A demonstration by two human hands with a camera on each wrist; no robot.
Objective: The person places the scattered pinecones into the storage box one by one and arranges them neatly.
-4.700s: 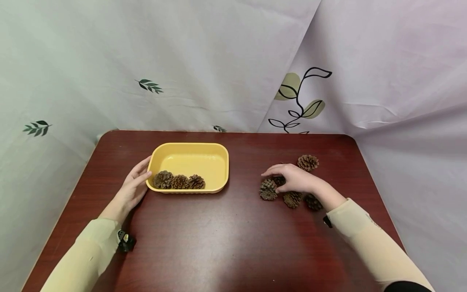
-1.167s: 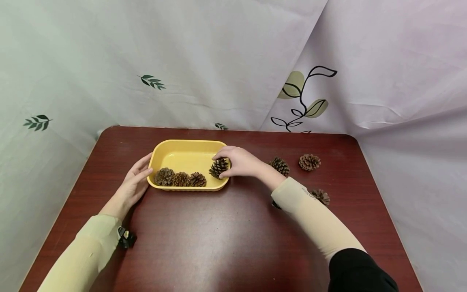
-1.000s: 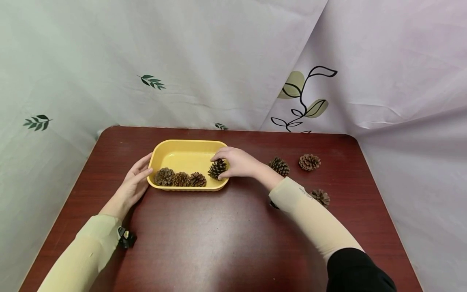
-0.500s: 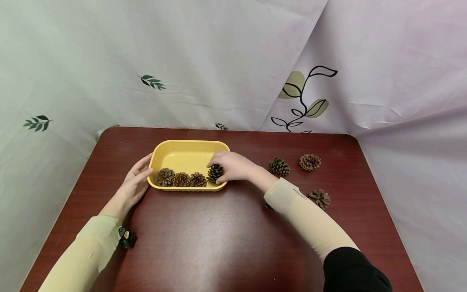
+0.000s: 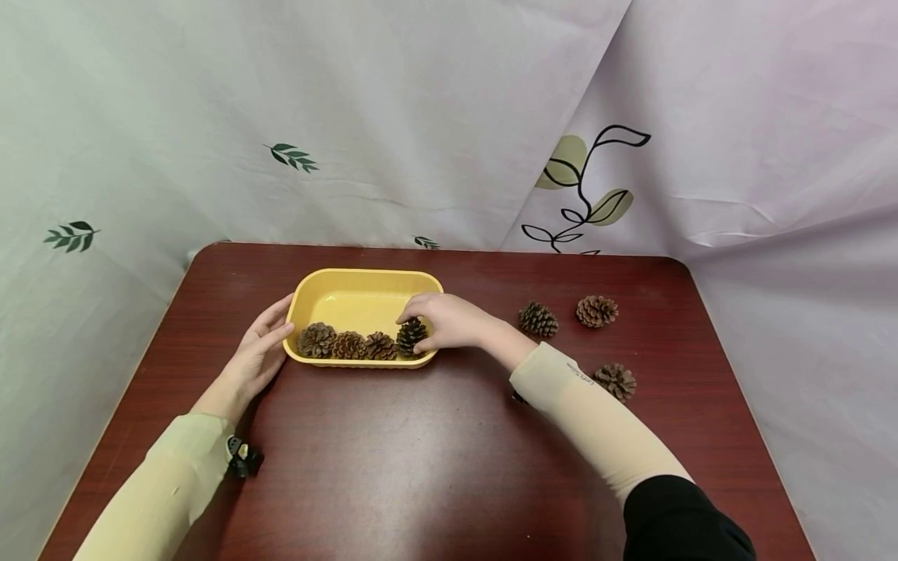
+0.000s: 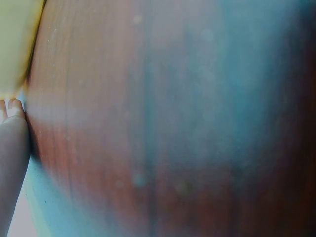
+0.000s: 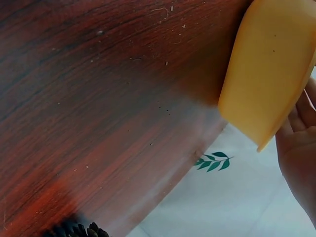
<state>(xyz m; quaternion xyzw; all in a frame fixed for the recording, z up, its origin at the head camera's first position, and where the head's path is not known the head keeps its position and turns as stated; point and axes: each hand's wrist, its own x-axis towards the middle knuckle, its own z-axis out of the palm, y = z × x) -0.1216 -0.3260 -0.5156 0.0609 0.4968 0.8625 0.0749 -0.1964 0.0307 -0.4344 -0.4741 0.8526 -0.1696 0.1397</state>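
A yellow rectangular tray (image 5: 365,275) sits at the back left of the table. Three brown pine cones line its front wall, among them a pine cone (image 5: 316,340) in the left corner. Beside them, near the front right corner, my right hand (image 5: 452,321) holds a darker pine cone (image 5: 411,336) between thumb and fingers. My left hand (image 5: 256,354) rests against the tray's left end, thumb at the rim and fingers extended along the outside. The left wrist view catches only part of that hand (image 6: 14,133) and the tray's edge (image 6: 24,44).
Three more pine cones lie on the right of the dark red table (image 5: 393,452): one pine cone (image 5: 538,319), another pine cone (image 5: 596,311) farther back, and a third pine cone (image 5: 615,382) beside the right sleeve. A patterned curtain (image 5: 393,132) hangs behind the table.
My right hand has gone from the pine cones on the right to the tray, bringing one along. Over the last second it lowered that cone, shifting slightly left. My left hand stays put.
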